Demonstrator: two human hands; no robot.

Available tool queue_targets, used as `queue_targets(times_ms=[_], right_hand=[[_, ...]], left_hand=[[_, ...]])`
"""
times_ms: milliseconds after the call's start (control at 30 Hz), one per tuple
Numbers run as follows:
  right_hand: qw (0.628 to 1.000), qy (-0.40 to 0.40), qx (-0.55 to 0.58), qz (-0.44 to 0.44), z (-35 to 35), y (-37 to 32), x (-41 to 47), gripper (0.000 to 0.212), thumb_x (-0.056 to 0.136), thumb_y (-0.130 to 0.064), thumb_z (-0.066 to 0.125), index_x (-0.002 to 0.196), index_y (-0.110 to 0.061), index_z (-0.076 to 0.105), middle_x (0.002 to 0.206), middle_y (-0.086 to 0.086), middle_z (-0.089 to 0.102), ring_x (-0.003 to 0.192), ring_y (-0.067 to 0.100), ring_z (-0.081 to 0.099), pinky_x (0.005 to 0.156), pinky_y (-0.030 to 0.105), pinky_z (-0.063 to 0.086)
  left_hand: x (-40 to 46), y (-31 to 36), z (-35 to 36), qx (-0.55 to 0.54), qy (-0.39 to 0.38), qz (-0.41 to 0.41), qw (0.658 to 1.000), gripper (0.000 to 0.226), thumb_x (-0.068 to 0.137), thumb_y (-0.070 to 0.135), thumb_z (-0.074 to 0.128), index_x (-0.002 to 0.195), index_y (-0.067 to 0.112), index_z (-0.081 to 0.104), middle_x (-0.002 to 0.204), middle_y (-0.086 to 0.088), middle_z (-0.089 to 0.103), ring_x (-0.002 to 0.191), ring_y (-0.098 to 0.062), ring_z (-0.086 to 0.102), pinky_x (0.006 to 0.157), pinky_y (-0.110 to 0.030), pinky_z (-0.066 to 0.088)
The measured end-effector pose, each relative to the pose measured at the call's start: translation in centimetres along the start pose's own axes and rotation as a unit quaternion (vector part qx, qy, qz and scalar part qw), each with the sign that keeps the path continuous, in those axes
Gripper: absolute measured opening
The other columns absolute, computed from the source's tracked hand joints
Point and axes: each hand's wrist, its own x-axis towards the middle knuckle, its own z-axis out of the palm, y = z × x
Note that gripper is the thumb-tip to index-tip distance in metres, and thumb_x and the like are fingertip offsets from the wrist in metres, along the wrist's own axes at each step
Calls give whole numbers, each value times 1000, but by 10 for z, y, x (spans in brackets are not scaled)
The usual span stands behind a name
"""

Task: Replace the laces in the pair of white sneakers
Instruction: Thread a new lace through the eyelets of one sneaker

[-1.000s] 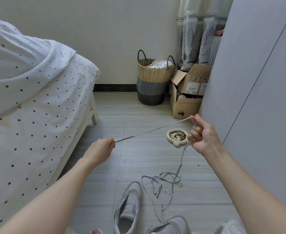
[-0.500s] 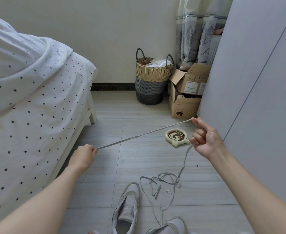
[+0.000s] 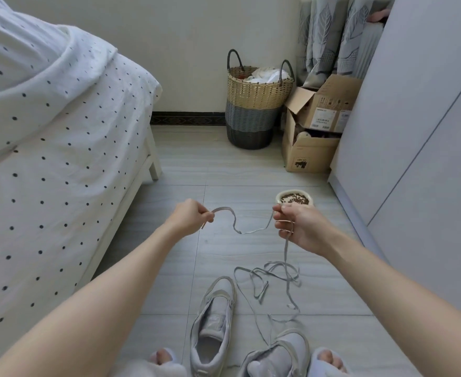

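A grey-white shoelace (image 3: 247, 229) hangs slack between my two hands. My left hand (image 3: 190, 219) pinches one end of it, and my right hand (image 3: 298, 227) grips it further along. From my right hand the lace drops to a loose tangle of laces (image 3: 271, 278) on the floor. Two white sneakers lie unlaced below: the left sneaker (image 3: 214, 319) points away from me, and the right sneaker (image 3: 278, 355) sits at the bottom edge with a lace strand running to it.
A bed (image 3: 47, 159) with a dotted sheet fills the left. A small bowl of brown pellets (image 3: 294, 198) sits just beyond my right hand. A woven basket (image 3: 254, 104) and cardboard boxes (image 3: 313, 131) stand at the back, a wardrobe (image 3: 414, 131) on the right. My slippered feet (image 3: 327, 360) flank the shoes.
The lace was pulled taut between my hands; my left hand has moved right toward my right hand, so the lace now sags in a loop. My right hand dropped slightly.
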Motion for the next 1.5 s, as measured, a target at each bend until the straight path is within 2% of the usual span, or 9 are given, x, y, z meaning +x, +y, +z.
queue_targets(times_ms=[200, 300, 500, 633, 733, 900, 1100, 1233, 1500], right_hand=[[963, 34, -265, -24, 16, 38, 40, 24, 97, -6, 35, 89, -11, 58, 70, -1, 54, 53, 9, 46, 49, 21, 24], [962, 46, -271, 3, 18, 79, 68, 21, 95, -2, 37, 90, -5, 58, 68, 1, 52, 53, 9, 43, 38, 13, 28], [954, 8, -278, 115, 19, 202, 107, 11, 86, -11, 62, 79, -19, 63, 67, -8, 54, 54, 2, 44, 40, 7, 28], [917, -15, -395, 61, 35, 260, 125, 16, 84, -12, 61, 73, -23, 64, 68, -7, 60, 75, 13, 53, 61, 24, 38], [864, -24, -502, 15, 47, 287, 136, 22, 84, -21, 60, 62, -27, 60, 70, 0, 63, 84, 25, 59, 72, 33, 41], [829, 24, -558, -14, 66, 305, 140, 18, 88, -33, 57, 99, -30, 71, 105, 2, 65, 108, 26, 48, 90, 35, 35], [815, 62, -576, -21, 74, 310, 135, 21, 90, -35, 54, 102, -28, 70, 111, 1, 62, 111, 24, 41, 84, 33, 23], [813, 63, -578, -24, 75, 312, 132, 24, 90, -37, 54, 108, -28, 69, 113, 2, 61, 111, 24, 40, 87, 33, 25], [789, 75, -609, -29, 82, 311, 138, 24, 91, -31, 53, 109, -24, 67, 115, 2, 61, 113, 23, 40, 88, 34, 23]], left_hand=[[16, -57, 40, -229, -17, -85, 970, 9, 87, -2, 58, 85, -3, 66, 68, -11, 58, 39, -2, 54, 55, -17, 52], [20, -97, 86, -289, -41, -129, 948, 13, 84, -14, 55, 84, -6, 65, 73, -11, 58, 42, -5, 56, 59, -18, 55], [23, -168, 174, -263, -26, -207, 942, 12, 79, -9, 61, 83, -1, 69, 56, -2, 61, 41, -2, 55, 55, -15, 53], [23, -200, 214, -248, -15, -242, 938, 17, 77, 2, 67, 70, 18, 69, 54, 12, 64, 46, 4, 57, 59, -18, 46], [24, -210, 233, -284, -3, -266, 921, 12, 80, 2, 66, 78, 13, 69, 64, 3, 65, 45, 5, 55, 52, -10, 43], [17, -213, 237, -313, 5, -254, 915, 17, 82, 2, 64, 76, 17, 66, 66, 2, 63, 50, 2, 55, 57, -14, 45], [10, -206, 238, -237, 3, -211, 948, 10, 82, 9, 66, 86, 13, 73, 79, -2, 69, 74, -11, 60, 74, -22, 46], [12, -204, 237, -245, -18, -238, 940, 11, 80, 11, 68, 89, 13, 75, 86, -7, 73, 85, -17, 66, 87, -33, 51], [9, -210, 235, -293, -20, -223, 930, 14, 81, 26, 65, 68, 24, 66, 69, -1, 65, 68, -15, 58, 77, -38, 52]])
